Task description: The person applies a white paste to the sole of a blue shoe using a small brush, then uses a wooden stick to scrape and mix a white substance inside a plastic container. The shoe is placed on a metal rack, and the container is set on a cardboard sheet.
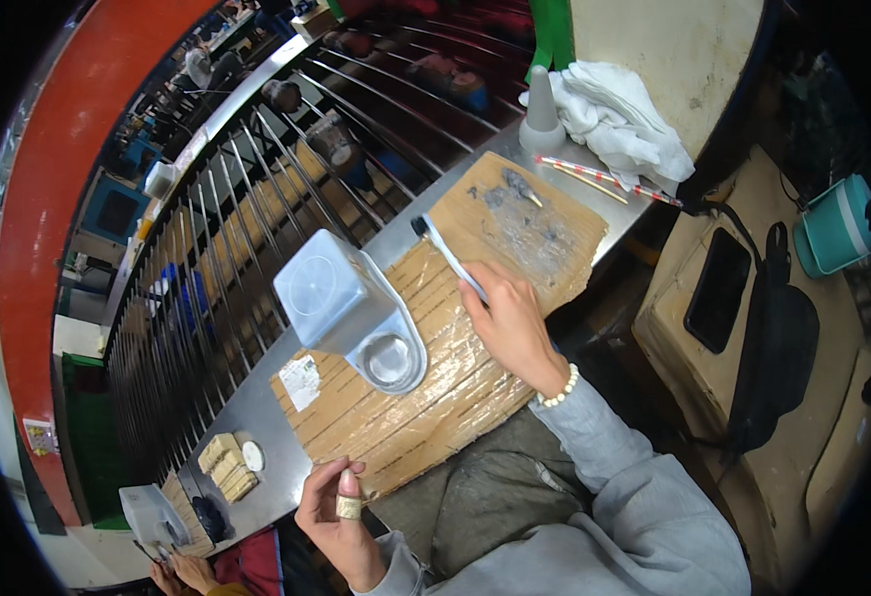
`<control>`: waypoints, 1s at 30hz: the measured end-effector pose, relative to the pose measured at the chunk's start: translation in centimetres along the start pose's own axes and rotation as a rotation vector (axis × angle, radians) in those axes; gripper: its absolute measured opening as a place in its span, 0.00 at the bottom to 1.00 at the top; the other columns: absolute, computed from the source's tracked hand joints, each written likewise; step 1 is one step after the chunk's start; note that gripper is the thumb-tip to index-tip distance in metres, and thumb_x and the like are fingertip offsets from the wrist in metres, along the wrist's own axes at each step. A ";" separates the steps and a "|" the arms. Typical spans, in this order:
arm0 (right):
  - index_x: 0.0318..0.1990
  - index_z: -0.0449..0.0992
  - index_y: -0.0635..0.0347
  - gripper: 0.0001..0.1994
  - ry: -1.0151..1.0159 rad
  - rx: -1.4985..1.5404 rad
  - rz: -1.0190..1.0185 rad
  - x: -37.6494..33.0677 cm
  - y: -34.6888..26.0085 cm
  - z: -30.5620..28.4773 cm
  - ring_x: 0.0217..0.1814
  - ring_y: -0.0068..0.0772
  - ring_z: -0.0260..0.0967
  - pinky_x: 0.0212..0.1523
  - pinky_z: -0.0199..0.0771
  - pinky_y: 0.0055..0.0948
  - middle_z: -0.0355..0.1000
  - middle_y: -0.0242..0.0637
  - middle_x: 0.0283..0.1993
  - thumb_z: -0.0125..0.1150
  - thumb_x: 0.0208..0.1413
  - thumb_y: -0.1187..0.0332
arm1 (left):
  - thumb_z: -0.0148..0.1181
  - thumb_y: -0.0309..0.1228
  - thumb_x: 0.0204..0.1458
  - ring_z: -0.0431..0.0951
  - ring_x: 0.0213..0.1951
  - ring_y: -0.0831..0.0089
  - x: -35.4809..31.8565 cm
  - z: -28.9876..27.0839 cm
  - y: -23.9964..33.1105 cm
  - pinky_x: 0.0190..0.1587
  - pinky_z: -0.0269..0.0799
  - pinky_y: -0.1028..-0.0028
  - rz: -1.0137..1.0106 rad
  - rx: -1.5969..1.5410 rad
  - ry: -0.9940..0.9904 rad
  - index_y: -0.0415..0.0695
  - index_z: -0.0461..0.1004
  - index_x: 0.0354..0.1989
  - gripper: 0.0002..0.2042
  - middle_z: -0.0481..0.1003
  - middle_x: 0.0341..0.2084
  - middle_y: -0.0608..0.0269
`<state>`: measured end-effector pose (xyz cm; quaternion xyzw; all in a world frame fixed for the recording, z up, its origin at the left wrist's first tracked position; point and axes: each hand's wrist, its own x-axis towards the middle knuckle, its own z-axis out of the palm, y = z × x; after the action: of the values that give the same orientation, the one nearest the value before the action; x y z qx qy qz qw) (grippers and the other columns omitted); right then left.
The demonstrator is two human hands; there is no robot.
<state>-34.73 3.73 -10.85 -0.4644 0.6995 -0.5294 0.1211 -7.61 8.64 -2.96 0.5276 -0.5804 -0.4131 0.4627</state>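
My right hand (507, 323), a beaded bracelet at its wrist, grips a toothbrush (446, 255) by its pale handle. The brush's dark-bristled head points to the far left, above the cardboard. Beside it stands a translucent pale plastic box-shaped part (328, 293) with a rounded foot and a round recess. My left hand (339, 517) is at the cardboard's near edge, apart from the part. Its fingers are curled toward the thumb, and a tan band wraps one digit. Whether it pinches anything small is hidden. Underneath lies film-covered cardboard (425, 397).
Dark grey paste (530, 230) is smeared on a cardboard piece at the far right. Behind it are a grey cone (542, 109), white cloth (619, 119) and thin sticks (594, 184). Metal rods (246, 214) run beyond the bench. Another person's hands (187, 573) work at lower left.
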 end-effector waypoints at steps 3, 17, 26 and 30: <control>0.57 0.72 0.72 0.18 0.027 0.054 0.017 0.1 0.0 0.2 0.43 0.61 0.73 0.44 0.73 0.49 0.72 0.57 0.46 0.57 0.61 0.75 | 0.66 0.30 0.58 0.76 0.33 0.77 0.5 -1.1 -0.1 0.34 0.70 0.78 0.024 0.079 -0.028 0.36 0.77 0.49 0.14 0.79 0.37 0.57; 0.41 0.83 0.63 0.09 0.422 -0.619 0.074 4.5 7.0 -12.1 0.48 0.48 0.74 0.50 0.72 0.43 0.78 0.45 0.41 0.67 0.53 0.73 | 0.73 0.37 0.44 0.67 0.63 0.46 17.4 3.0 9.3 0.65 0.63 0.55 0.666 0.870 -0.799 0.41 0.60 0.71 0.43 0.68 0.62 0.45; 0.38 0.79 0.62 0.06 0.317 -0.719 -0.079 5.4 11.6 -12.9 0.40 0.48 0.69 0.44 0.67 0.44 0.74 0.43 0.33 0.67 0.53 0.74 | 0.83 0.38 0.28 0.61 0.68 0.38 24.6 8.4 6.5 0.68 0.64 0.50 0.340 1.227 -1.085 0.60 0.46 0.77 0.64 0.56 0.68 0.31; 0.45 0.77 0.65 0.07 0.420 -0.486 0.096 4.7 9.3 -12.7 0.39 0.37 0.70 0.45 0.69 0.32 0.75 0.40 0.36 0.59 0.62 0.74 | 0.84 0.35 0.24 0.63 0.66 0.36 24.3 7.5 5.1 0.67 0.65 0.46 0.509 1.212 -1.063 0.65 0.48 0.76 0.65 0.55 0.68 0.31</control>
<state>-50.51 8.11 -12.07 -0.3268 0.8364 -0.4247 -0.1157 -16.42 -15.12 2.69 0.2735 -0.9431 -0.1067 -0.1560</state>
